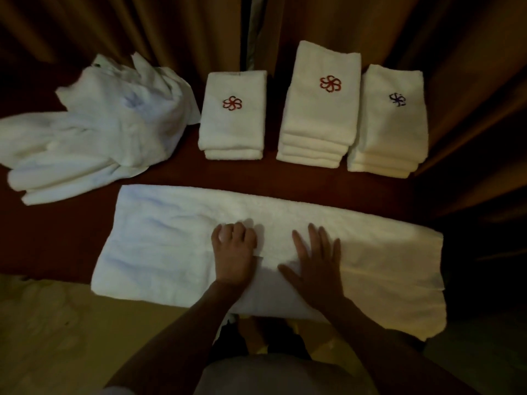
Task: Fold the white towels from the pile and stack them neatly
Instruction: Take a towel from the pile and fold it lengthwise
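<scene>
A long white towel (171,240), folded lengthwise, lies across the near edge of the dark red surface (57,238). My left hand (233,252) rests on its middle with fingers curled under. My right hand (318,260) lies flat on it, fingers spread, just to the right. A loose pile of white towels (99,132) sits at the back left. Three stacks of folded towels stand behind: a low one with a red flower logo (232,121), a taller one with a red logo (319,109), and one with a blue logo (390,124).
Brown curtains (456,81) hang close behind and to the right of the stacks. The towel's right end hangs past the surface's right edge. A yellowish floor (71,337) lies below the front edge.
</scene>
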Available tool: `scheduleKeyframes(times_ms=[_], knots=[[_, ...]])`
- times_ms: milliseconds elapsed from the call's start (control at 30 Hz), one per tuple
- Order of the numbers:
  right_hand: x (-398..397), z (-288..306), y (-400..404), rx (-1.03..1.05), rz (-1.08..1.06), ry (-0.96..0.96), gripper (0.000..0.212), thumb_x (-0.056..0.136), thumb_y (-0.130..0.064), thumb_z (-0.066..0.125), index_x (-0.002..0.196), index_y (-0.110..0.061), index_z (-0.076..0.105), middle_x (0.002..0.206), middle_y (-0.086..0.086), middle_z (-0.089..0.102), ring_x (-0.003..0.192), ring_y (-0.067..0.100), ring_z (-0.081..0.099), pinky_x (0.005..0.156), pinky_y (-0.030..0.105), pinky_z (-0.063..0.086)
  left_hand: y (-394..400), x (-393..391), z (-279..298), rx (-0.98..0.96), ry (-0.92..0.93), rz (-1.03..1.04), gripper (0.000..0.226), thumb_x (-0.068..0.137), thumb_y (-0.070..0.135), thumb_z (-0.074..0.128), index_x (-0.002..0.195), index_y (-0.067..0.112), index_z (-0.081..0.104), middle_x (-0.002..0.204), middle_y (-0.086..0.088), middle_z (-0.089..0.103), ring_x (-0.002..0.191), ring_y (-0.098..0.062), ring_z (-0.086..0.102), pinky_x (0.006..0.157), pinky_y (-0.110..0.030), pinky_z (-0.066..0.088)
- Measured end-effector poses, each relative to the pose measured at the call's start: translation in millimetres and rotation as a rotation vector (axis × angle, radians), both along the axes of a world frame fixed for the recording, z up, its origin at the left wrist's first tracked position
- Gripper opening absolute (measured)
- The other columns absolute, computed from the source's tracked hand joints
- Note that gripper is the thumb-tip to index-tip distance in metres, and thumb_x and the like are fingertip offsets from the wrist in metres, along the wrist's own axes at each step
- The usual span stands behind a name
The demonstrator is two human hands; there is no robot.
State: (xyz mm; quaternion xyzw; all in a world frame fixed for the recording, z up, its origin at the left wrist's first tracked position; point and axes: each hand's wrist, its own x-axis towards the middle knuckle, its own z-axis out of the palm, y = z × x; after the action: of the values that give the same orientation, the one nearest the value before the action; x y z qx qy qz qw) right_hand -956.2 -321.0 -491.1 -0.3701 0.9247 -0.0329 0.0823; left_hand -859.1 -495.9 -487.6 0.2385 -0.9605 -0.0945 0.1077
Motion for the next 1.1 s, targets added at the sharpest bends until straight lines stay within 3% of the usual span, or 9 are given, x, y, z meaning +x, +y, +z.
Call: scheduleKeyframes(times_ms=[167, 267, 367, 467, 567, 667, 733, 867, 1100], knots=[[-16.9, 1.0, 12.9, 0.042, 0.005, -0.008, 0.080, 0.089, -0.076, 0.027, 0.153, -0.027, 0.031, 0.162, 0.014, 0.019, 0.149, 0.039, 0.015, 0.114, 0.067, 0.013, -39.2, 26.8, -3.8, -0.018, 0.036, 0.038, 0.039, 0.074, 0.017, 0.064, 0.113, 0.011, 0.062, 0.114, -0.016, 0.058, 0.109, -0.037, 0.049, 0.095, -0.054, 0.040], [-33.7, 3.2, 23.8, 0.069, -0.012, -0.020, 0.082, 0.086, -0.078, 0.028, 0.152, -0.030, 0.031, 0.162, 0.012, 0.020, 0.149, 0.038, 0.014, 0.114, 0.067, 0.015, -73.3, 51.6, -2.2, -0.026, 0.012, 0.106, 0.040, 0.083, 0.027, 0.050, 0.117, 0.011, 0.061, 0.121, -0.016, 0.056, 0.115, -0.040, 0.048, 0.098, -0.059, 0.039], [-40.9, 10.3, 17.3, 0.019, -0.065, 0.006, 0.084, 0.082, -0.079, 0.032, 0.143, -0.023, 0.047, 0.154, 0.015, 0.035, 0.144, 0.041, 0.027, 0.110, 0.070, 0.023, -86.9, 61.1, -3.3, -0.006, 0.030, 0.160, 0.036, 0.086, 0.027, 0.043, 0.112, 0.009, 0.061, 0.117, -0.018, 0.058, 0.113, -0.040, 0.050, 0.097, -0.059, 0.041], [-22.8, 20.9, -28.4, -0.100, -0.056, 0.058, 0.081, 0.088, -0.075, 0.030, 0.132, -0.012, 0.057, 0.143, 0.018, 0.048, 0.138, 0.041, 0.037, 0.110, 0.067, 0.025, -86.4, 59.4, -7.7, -0.015, 0.035, 0.193, 0.025, 0.079, 0.014, 0.065, 0.103, 0.006, 0.064, 0.107, -0.017, 0.059, 0.105, -0.038, 0.053, 0.095, -0.055, 0.041], [12.2, 21.5, -80.9, -0.201, 0.115, 0.062, 0.072, 0.083, -0.063, 0.050, 0.135, -0.014, 0.057, 0.144, 0.015, 0.048, 0.139, 0.036, 0.034, 0.115, 0.061, 0.017, -83.7, 54.7, -2.8, 0.018, 0.041, 0.218, 0.025, 0.070, 0.006, 0.070, 0.094, 0.004, 0.062, 0.097, -0.017, 0.057, 0.095, -0.037, 0.051, 0.093, -0.053, 0.040], [35.4, 5.5, -94.8, -0.232, 0.259, 0.128, 0.060, 0.082, -0.053, 0.061, 0.127, -0.013, 0.065, 0.136, 0.018, 0.056, 0.132, 0.038, 0.046, 0.112, 0.064, 0.024, -97.7, 56.4, 3.4, 0.044, 0.038, 0.208, 0.027, 0.065, 0.006, 0.074, 0.088, 0.007, 0.060, 0.093, -0.014, 0.055, 0.092, -0.036, 0.051, 0.088, -0.051, 0.043], [39.5, -1.5, -90.5, -0.201, 0.266, 0.177, 0.053, 0.084, -0.051, 0.062, 0.123, -0.015, 0.066, 0.131, 0.017, 0.060, 0.126, 0.036, 0.052, 0.110, 0.062, 0.030, -116.3, 68.1, 1.9, 0.118, 0.062, 0.119, 0.034, 0.065, 0.024, 0.078, 0.092, 0.011, 0.062, 0.099, -0.012, 0.056, 0.099, -0.035, 0.052, 0.087, -0.049, 0.044], [42.7, -1.5, -91.6, -0.099, 0.238, 0.190, 0.050, 0.087, -0.050, 0.056, 0.125, -0.018, 0.064, 0.131, 0.015, 0.059, 0.124, 0.035, 0.052, 0.108, 0.055, 0.036, -156.4, 98.6, -2.4, 0.247, 0.105, -0.087, 0.063, 0.077, 0.064, 0.065, 0.121, 0.019, 0.062, 0.134, -0.010, 0.053, 0.130, -0.031, 0.043, 0.105, -0.047, 0.036], [44.4, 6.7, -114.5, -0.241, 0.241, 0.258, 0.041, 0.087, -0.046, 0.056, 0.099, -0.010, 0.071, 0.109, 0.016, 0.066, 0.102, 0.033, 0.060, 0.092, 0.044, 0.045, -202.2, 56.8, 34.1, 0.558, 0.244, 0.756, 0.052, 0.091, 0.052, 0.061, 0.114, 0.005, 0.059, 0.113, -0.013, 0.061, 0.109, -0.029, 0.055, 0.082, -0.031, 0.036]])
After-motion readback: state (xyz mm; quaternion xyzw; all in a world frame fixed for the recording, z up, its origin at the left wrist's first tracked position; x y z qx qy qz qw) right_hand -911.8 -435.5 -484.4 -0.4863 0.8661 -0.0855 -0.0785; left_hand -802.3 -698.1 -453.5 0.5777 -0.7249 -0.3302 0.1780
